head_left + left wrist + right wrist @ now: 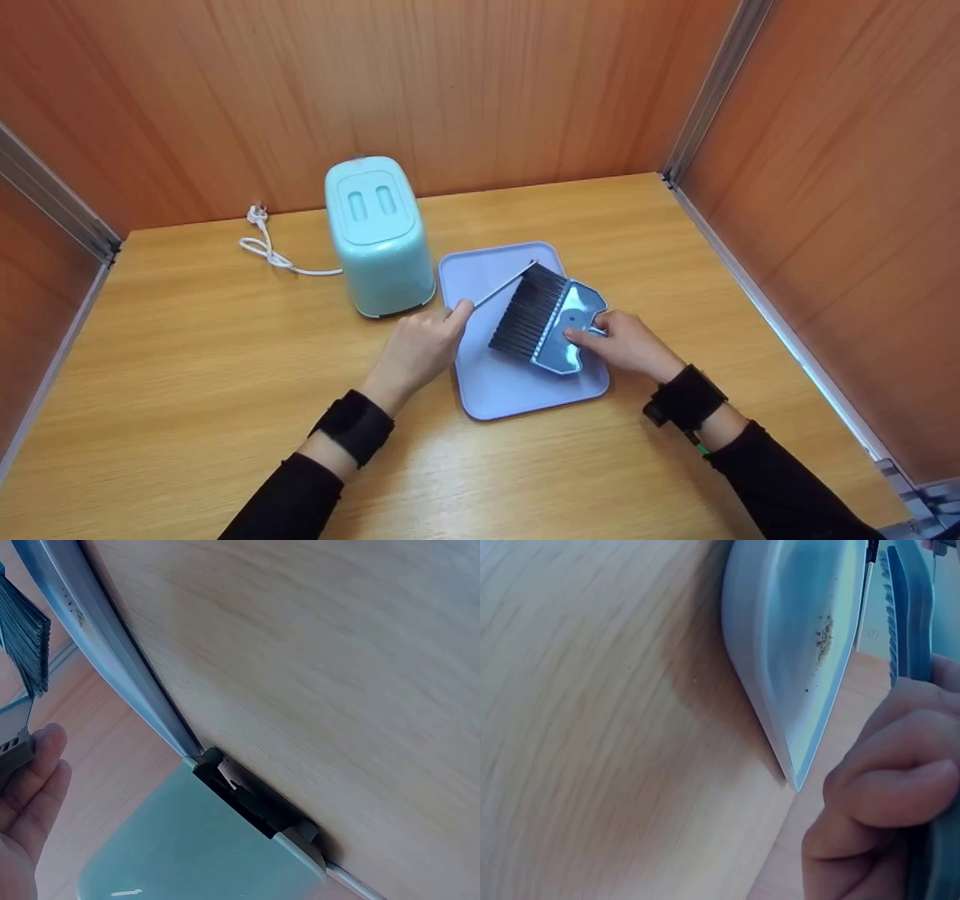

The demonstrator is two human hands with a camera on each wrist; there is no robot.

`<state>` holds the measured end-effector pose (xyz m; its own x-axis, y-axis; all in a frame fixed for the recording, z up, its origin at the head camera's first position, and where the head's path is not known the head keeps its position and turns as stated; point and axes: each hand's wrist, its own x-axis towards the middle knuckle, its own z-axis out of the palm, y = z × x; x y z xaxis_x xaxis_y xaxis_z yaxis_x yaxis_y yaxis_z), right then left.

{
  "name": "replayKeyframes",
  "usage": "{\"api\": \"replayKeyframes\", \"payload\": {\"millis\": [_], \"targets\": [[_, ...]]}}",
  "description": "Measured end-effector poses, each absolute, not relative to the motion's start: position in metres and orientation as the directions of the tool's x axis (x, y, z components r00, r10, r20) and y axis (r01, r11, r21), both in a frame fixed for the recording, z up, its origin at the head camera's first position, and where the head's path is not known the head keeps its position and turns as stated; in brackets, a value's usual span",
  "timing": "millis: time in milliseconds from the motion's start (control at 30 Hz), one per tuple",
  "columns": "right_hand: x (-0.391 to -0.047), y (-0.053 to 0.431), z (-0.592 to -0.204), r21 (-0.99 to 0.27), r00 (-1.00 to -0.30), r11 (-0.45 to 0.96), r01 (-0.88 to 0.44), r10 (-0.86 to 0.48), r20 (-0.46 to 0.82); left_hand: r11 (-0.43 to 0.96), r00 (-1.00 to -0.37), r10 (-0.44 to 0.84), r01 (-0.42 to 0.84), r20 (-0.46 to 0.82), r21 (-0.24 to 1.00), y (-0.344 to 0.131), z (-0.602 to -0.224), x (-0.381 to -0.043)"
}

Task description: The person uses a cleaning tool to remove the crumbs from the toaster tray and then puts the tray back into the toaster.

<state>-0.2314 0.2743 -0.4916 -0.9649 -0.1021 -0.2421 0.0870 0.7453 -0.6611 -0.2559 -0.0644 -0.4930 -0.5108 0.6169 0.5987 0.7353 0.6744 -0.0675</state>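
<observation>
My left hand [429, 339] grips one end of a thin metal crumb tray [501, 291], seen nearly edge-on in the head view. Its dark slotted end [15, 754] shows between the fingers in the left wrist view. In my right hand [628, 345] is a blue hand brush [571, 330], with the thumb lying on top of its head. The black bristles [525, 311] reach up to the far end of the crumb tray. Both are held over a lavender serving tray [487, 386]. Brown crumbs [824, 639] lie in the serving tray.
A mint-green toaster [384, 255] stands left of the serving tray. Low on its side, a dark slot [244, 802] shows in the left wrist view. Its white cord and plug [259, 216] lie farther left. Wooden panels [450, 90] enclose the tabletop.
</observation>
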Motion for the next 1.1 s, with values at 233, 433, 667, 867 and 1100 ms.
{"api": "replayKeyframes", "payload": {"millis": [233,433,667,867,1100], "targets": [[-0.225,0.274,-0.491,-0.640,-0.954,0.764,0.088,-0.119,-0.274,0.689,-0.548,0.616,0.723,0.566,-0.049,-0.064,-0.490,-0.258],[-0.215,0.267,-0.486,-0.622,-0.954,0.783,-0.025,-0.205,-0.221,0.700,-0.586,0.597,0.714,0.548,-0.001,-0.064,-0.490,-0.259],[-0.209,0.253,-0.480,-0.551,-0.969,0.831,-0.080,-0.195,-0.153,0.680,-0.660,0.523,0.704,0.540,0.202,-0.066,-0.491,-0.260],[-0.219,0.257,-0.479,-0.541,-0.978,0.838,-0.073,-0.166,-0.126,0.650,-0.711,0.466,0.679,0.526,0.341,-0.069,-0.488,-0.259],[-0.227,0.275,-0.483,-0.595,-0.970,0.803,0.034,-0.116,-0.212,0.639,-0.771,0.434,0.628,0.466,0.445,-0.069,-0.484,-0.257]]}}
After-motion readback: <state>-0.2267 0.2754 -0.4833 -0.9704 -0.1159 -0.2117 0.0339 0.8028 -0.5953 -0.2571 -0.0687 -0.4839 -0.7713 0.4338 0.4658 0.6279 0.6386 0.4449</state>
